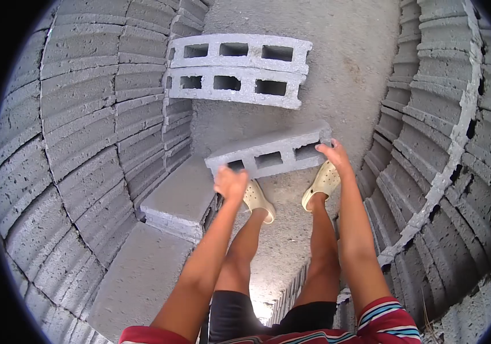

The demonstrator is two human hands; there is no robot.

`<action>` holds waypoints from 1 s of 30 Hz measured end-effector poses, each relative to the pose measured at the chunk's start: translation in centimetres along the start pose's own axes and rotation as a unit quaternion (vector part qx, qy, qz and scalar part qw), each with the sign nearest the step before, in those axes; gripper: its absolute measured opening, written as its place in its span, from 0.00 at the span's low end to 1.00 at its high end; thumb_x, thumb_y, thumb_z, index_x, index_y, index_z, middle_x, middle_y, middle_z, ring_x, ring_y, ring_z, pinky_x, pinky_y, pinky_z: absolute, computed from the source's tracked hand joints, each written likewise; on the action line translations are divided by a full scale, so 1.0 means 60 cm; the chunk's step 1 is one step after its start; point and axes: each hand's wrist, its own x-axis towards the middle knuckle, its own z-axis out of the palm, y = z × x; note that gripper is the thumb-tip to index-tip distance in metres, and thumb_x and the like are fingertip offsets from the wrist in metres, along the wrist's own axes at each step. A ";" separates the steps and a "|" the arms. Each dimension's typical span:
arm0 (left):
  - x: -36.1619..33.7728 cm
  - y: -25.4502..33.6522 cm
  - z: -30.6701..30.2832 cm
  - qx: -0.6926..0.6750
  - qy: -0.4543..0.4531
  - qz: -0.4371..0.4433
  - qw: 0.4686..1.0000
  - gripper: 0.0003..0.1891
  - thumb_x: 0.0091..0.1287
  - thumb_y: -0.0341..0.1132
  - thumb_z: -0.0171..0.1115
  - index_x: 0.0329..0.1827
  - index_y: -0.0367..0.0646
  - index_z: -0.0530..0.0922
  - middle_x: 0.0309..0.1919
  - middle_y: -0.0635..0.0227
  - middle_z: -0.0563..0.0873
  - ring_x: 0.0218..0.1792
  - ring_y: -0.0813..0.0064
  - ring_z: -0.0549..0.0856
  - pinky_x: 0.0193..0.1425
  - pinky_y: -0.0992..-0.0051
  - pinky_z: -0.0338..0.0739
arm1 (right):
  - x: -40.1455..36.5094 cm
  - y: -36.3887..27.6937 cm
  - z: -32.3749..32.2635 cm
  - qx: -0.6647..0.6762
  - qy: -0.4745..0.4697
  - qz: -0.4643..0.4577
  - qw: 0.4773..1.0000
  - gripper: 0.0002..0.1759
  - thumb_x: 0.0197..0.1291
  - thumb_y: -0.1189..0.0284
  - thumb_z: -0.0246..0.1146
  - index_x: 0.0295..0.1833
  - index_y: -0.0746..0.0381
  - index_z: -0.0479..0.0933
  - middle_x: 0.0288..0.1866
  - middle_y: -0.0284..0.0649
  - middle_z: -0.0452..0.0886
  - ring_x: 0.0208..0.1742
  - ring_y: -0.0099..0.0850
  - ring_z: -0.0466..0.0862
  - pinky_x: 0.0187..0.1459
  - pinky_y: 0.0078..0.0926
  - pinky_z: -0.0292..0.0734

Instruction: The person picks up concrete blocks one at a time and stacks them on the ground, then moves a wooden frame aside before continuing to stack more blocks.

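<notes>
A grey hollow concrete block (268, 155) lies slanted in front of my feet, its right end farther away and three openings facing me. My right hand (336, 156) is at its right end, with the thumb at the right opening and the fingers bent around the corner. My left hand (231, 182), smeared by motion, overlaps the block's left end below the left opening; its finger positions are blurred. Beyond, two more concrete blocks (238, 71) rest together, one behind the other, openings toward me.
A tall wall of stacked blocks (85, 114) rises on the left, and another stack (429, 132) curves along the right. Low blocks (179, 198) form a step beside my left leg. My cream clogs (321, 184) stand on rough concrete floor (348, 69) close to the near block.
</notes>
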 end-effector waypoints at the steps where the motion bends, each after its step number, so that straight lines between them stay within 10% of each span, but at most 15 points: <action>1: 0.047 -0.053 0.013 0.067 0.090 -0.012 0.994 0.35 0.46 0.50 0.62 0.52 0.35 0.67 0.52 0.52 0.73 0.55 0.56 0.70 0.61 0.61 0.54 | -0.001 -0.001 0.004 -0.011 0.006 -0.012 1.000 0.48 0.35 0.57 0.69 0.59 0.76 0.61 0.55 0.57 0.70 0.58 0.44 0.71 0.58 0.30 0.63; 6: 0.139 -0.081 -0.011 0.094 -0.075 -0.067 0.991 0.41 0.44 0.53 0.65 0.56 0.33 0.63 0.51 0.53 0.76 0.58 0.60 0.70 0.66 0.63 0.45 | 0.035 0.011 0.037 -0.101 0.089 0.008 0.991 0.37 0.33 0.61 0.69 0.51 0.70 0.71 0.47 0.54 0.77 0.50 0.44 0.76 0.51 0.32 0.69; 16: 0.150 -0.094 0.034 -0.088 0.001 -0.089 0.992 0.32 0.45 0.41 0.68 0.50 0.34 0.65 0.45 0.43 0.77 0.49 0.50 0.77 0.55 0.64 0.70 | 0.033 0.001 0.043 -0.217 0.124 0.036 0.968 0.30 0.34 0.61 0.64 0.45 0.69 0.74 0.42 0.58 0.77 0.47 0.51 0.77 0.49 0.39 0.70; 30: 0.318 -0.002 -0.145 0.005 0.067 0.074 0.995 0.29 0.45 0.42 0.68 0.49 0.38 0.68 0.46 0.49 0.78 0.50 0.54 0.77 0.55 0.64 0.70 | 0.008 -0.024 0.179 -0.071 0.251 0.040 0.965 0.20 0.34 0.66 0.66 0.32 0.72 0.77 0.30 0.50 0.81 0.31 0.39 0.81 0.38 0.31 0.72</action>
